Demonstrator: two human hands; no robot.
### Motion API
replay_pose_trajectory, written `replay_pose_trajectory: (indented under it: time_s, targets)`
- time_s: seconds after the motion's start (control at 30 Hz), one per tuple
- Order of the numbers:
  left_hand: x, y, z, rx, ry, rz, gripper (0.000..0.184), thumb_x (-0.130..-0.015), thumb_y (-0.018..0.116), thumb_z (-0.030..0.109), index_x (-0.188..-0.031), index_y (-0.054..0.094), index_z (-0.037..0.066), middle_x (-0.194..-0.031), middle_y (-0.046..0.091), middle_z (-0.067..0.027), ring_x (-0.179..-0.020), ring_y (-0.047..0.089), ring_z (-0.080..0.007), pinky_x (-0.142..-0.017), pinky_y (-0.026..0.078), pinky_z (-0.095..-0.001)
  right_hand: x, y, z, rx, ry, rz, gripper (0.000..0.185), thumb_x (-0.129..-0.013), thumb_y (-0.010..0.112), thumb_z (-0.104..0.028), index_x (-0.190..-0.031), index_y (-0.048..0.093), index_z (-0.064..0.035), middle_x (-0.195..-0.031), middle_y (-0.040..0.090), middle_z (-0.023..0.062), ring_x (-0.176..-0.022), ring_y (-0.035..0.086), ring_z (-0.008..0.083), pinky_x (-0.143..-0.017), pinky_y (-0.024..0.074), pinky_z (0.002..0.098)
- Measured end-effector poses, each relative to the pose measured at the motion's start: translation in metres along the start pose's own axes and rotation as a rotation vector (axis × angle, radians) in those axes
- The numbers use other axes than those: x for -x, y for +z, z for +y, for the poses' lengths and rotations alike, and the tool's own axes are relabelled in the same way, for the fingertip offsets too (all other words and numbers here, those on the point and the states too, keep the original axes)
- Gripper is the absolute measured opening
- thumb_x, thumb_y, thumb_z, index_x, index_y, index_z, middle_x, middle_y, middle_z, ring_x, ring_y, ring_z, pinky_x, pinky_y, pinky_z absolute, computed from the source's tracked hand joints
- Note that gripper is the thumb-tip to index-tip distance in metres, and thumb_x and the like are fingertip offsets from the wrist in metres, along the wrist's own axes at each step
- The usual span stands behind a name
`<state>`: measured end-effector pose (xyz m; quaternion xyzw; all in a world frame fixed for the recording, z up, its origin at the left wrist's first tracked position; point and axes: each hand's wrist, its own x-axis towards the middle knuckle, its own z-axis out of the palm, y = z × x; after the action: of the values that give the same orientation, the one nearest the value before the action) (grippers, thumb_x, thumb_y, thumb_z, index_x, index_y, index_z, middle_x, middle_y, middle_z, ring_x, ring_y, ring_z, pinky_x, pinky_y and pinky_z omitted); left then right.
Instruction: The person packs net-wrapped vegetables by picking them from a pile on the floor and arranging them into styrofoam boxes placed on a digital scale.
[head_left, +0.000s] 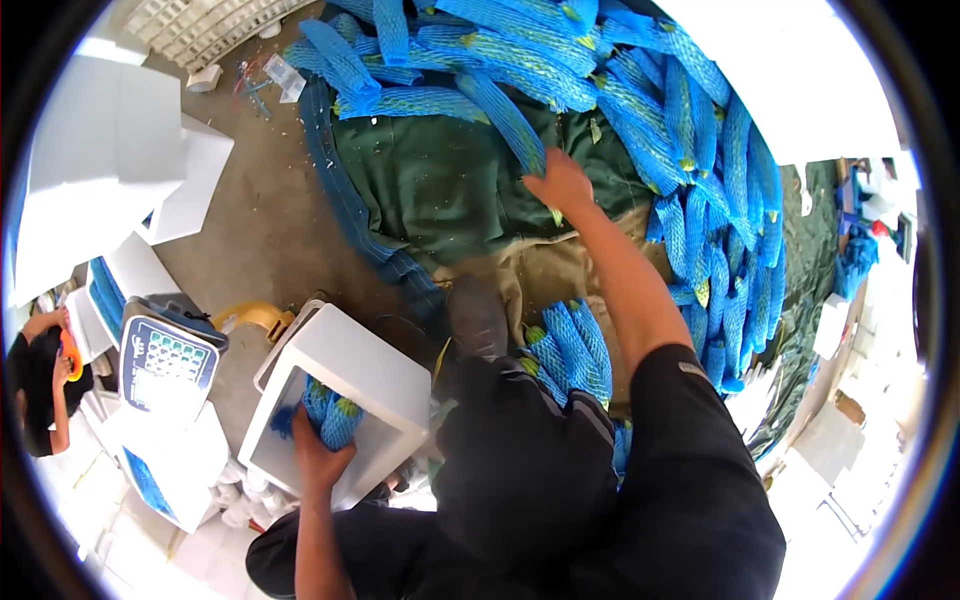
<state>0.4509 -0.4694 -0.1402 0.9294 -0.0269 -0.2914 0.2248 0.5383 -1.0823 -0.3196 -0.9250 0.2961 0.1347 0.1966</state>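
My right hand [562, 185] is closed around the lower end of a long green vegetable in a blue net sleeve [508, 122], over a green cloth [420, 175]. Its exact kind is hard to tell under the net. At the lower left, my left hand [322, 462] is inside a tilted white foam box [365, 350], gripping a few blue-netted vegetables [330, 412]; some fingers are hidden behind them. More netted vegetables [578, 345] lie close to my body, between my arms.
A large heap of blue-netted vegetables [690, 130] curves around the cloth at the top and right. A weighing scale [168, 358] stands left of the box, among white foam boxes [105, 165]. Another person [45, 385] holds something orange at the far left. A plastic crate [205, 30] is at the top.
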Motion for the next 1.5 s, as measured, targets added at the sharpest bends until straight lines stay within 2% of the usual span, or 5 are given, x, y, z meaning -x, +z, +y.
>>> replay_pose_trajectory:
  time_s: [0.33,0.53,0.73,1.17,1.5]
  targets:
    - [-0.024,-0.013,-0.005,-0.301,0.101,0.151,0.11,-0.06,0.079,0.016,-0.161,0.036,0.011,-0.149,0.046,-0.0264,-0.138,0.042,-0.05,-0.117,0.035,-0.0605,0.154,-0.047,0.189,0.167,0.163,-1.08,0.061,-0.071,0.076,-0.03,-0.126,0.069,-0.0018,-0.107,0.076,0.0203,-0.1,0.074,0.0331,-0.091,0.0559,0.0436]
    - [-0.031,-0.015,0.017,-0.259,0.056,0.06,0.104,-0.064,0.076,0.008,-0.16,0.037,0.006,-0.158,0.042,-0.0251,-0.143,0.04,-0.0497,-0.122,0.029,-0.0563,0.055,-0.034,0.018,0.105,-0.359,0.008,0.057,-0.085,0.069,-0.02,-0.139,0.059,-0.0047,-0.139,0.062,0.0207,-0.13,0.057,0.0402,-0.111,0.0471,0.0484]
    - [-0.023,0.003,-0.002,-0.274,0.343,0.091,0.094,-0.07,0.082,0.006,-0.155,0.043,0.004,-0.16,0.039,-0.0235,-0.146,0.036,-0.0474,-0.122,0.027,-0.0586,-0.09,0.026,-0.16,0.175,-0.559,0.363,0.071,-0.082,0.077,-0.026,-0.145,0.051,-0.0052,-0.147,0.055,0.018,-0.138,0.05,0.0381,-0.112,0.0443,0.0514]
    - [-0.05,0.007,-0.024,-0.265,0.338,-0.026,0.085,-0.071,0.086,0.032,-0.149,0.058,0.012,-0.151,0.05,-0.0226,-0.138,0.047,-0.0475,-0.117,0.035,-0.0613,-0.03,-0.02,-0.225,-0.167,-0.24,-0.519,0.067,-0.068,0.079,-0.044,-0.121,0.071,-0.0037,-0.136,0.055,0.0275,-0.127,0.056,0.0459,-0.101,0.0525,0.0499]
    - [-0.053,0.004,-0.026,-0.244,0.339,-0.058,0.079,-0.072,0.083,0.033,-0.146,0.061,0.014,-0.144,0.059,-0.0219,-0.133,0.053,-0.0459,-0.115,0.041,-0.0572,-0.159,0.004,-0.361,0.056,-0.327,0.081,0.073,-0.069,0.081,-0.054,-0.127,0.07,-0.0101,-0.156,0.039,0.034,-0.146,0.036,0.0527,-0.119,0.0359,0.055]
